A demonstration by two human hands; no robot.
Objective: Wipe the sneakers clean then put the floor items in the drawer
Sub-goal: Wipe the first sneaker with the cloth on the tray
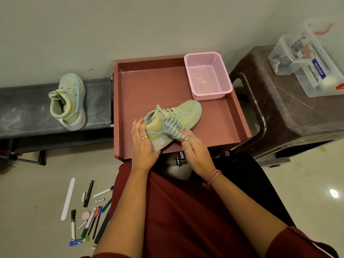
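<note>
Plain off-white wall (pixel 130 25) across the back, unmarked apart from a small dark fleck at left. Floor (pixel 37 183) is glossy cream tile; a bright ceiling-light reflection (pixel 334 193) shows at lower right. Low dark bench (pixel 24 108) runs along the wall at left, top dusty and scuffed, black frame legs under it. Brown plastic stool (pixel 288 112) at right, top scratched, cut-out handle on its near-left side. Clear plastic storage box (pixel 305 58) sits on the stool's far corner, blue label on it, contents too blurred to make out.
</note>
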